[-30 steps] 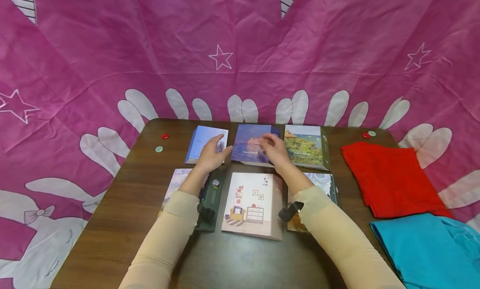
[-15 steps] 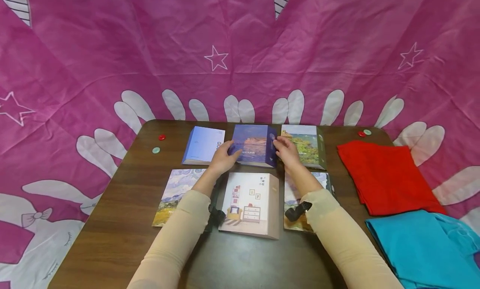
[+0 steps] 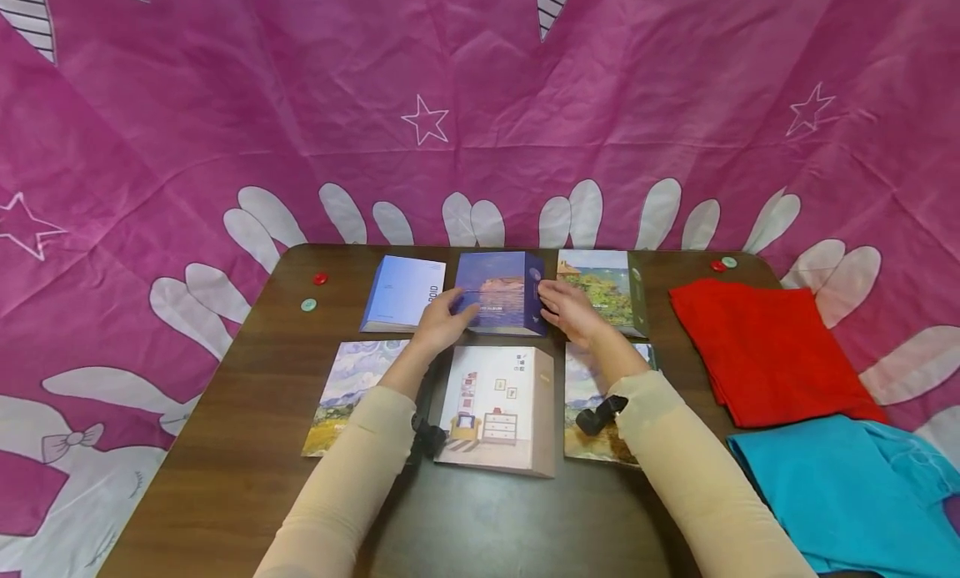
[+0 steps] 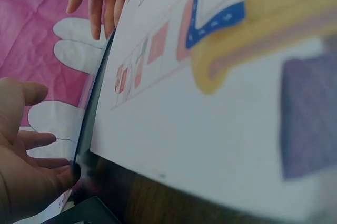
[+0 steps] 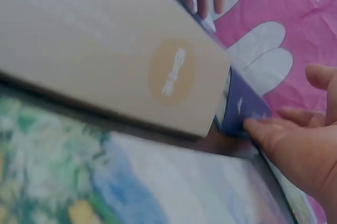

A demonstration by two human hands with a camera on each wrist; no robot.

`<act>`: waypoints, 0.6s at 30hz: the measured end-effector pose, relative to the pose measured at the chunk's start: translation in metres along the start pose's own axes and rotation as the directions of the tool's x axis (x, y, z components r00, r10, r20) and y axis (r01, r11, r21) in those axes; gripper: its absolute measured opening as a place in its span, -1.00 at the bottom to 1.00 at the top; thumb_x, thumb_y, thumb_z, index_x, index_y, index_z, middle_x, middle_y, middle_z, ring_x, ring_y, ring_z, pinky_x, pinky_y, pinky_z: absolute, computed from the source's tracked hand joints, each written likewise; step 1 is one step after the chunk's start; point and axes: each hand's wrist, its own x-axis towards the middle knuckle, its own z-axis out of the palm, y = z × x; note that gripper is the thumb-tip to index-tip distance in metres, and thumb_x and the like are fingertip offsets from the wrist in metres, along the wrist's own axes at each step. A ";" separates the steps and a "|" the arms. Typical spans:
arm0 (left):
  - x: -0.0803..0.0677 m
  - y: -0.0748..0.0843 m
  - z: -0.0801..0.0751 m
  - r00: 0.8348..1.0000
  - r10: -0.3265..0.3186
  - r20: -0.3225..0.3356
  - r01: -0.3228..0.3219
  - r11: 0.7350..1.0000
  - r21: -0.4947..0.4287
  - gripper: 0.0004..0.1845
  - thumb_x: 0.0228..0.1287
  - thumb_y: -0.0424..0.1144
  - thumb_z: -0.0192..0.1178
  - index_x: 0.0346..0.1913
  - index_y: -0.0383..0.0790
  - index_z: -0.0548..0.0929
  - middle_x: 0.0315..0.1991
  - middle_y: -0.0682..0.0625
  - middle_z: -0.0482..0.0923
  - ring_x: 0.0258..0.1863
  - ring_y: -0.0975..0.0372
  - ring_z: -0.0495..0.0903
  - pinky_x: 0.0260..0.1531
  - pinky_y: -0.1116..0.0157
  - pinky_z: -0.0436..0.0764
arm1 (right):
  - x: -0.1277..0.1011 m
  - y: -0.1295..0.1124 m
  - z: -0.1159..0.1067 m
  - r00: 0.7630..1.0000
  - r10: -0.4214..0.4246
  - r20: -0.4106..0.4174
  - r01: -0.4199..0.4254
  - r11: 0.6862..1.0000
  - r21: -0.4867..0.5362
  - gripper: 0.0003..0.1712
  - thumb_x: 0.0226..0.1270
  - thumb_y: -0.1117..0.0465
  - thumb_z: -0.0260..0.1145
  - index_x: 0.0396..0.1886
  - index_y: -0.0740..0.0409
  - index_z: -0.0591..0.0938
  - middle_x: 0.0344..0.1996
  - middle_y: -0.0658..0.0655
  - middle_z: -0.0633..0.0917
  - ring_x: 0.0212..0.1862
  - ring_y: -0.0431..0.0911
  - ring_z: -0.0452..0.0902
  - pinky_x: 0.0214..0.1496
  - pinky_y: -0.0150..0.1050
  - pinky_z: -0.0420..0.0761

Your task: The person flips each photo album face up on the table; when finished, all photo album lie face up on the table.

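In the head view a purple photo album (image 3: 491, 288) with a seaside cliff on its cover lies in the middle of the back row. My left hand (image 3: 441, 321) is at its left side, the thumb spread out over the lower left of the cover. My right hand (image 3: 572, 309) is at its right side, fingertips at the dark spine. The right wrist view shows the fingers of that right hand (image 5: 305, 129) touching the purple spine (image 5: 243, 103). In the left wrist view my left hand (image 4: 26, 166) has loosely spread fingers.
A blue album (image 3: 405, 290) and a green landscape album (image 3: 596, 286) flank it. In front lie a white album (image 3: 487, 411) and two painted albums, left (image 3: 352, 386) and right (image 3: 592, 444). Red cloth (image 3: 772, 353) and teal cloth (image 3: 840, 486) lie right; small buttons sit at the back corners.
My left hand has moved right from the blue album to the purple album's left side. My right hand has gone from over the purple cover to its spine side. The view has shifted slightly.
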 end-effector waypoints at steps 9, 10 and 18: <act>0.001 0.002 0.002 1.000 -0.012 0.028 0.015 0.996 -0.086 -0.23 0.44 0.03 0.20 0.54 -0.29 0.26 0.54 -0.28 0.16 0.53 -0.13 0.13 0.49 -0.03 0.15 | 0.002 0.002 0.019 0.989 0.008 -0.148 -0.037 0.981 -0.191 -0.24 0.60 0.02 0.11 0.58 0.30 0.13 0.56 0.28 0.15 0.58 0.15 0.01 0.58 0.01 0.09; 0.002 0.003 0.003 0.999 -0.008 0.034 0.012 0.995 -0.101 -0.23 0.43 0.03 0.21 0.54 -0.28 0.26 0.52 -0.27 0.20 0.52 -0.12 0.15 0.48 -0.02 0.18 | 0.004 0.001 0.020 0.988 0.008 -0.156 -0.040 0.979 -0.201 -0.24 0.60 0.00 0.10 0.58 0.30 0.13 0.56 0.28 0.14 0.57 0.17 0.01 0.58 0.03 0.09; 0.001 0.008 0.012 0.995 0.010 0.095 0.011 0.976 -0.217 -0.23 0.37 0.01 0.26 0.53 -0.24 0.30 0.51 -0.22 0.24 0.52 -0.05 0.19 0.49 0.06 0.19 | 0.003 0.002 0.023 0.989 0.027 -0.147 -0.048 0.989 -0.140 -0.28 0.64 -0.02 0.01 0.58 0.29 0.15 0.57 0.24 0.15 0.59 0.14 -0.02 0.59 0.01 0.03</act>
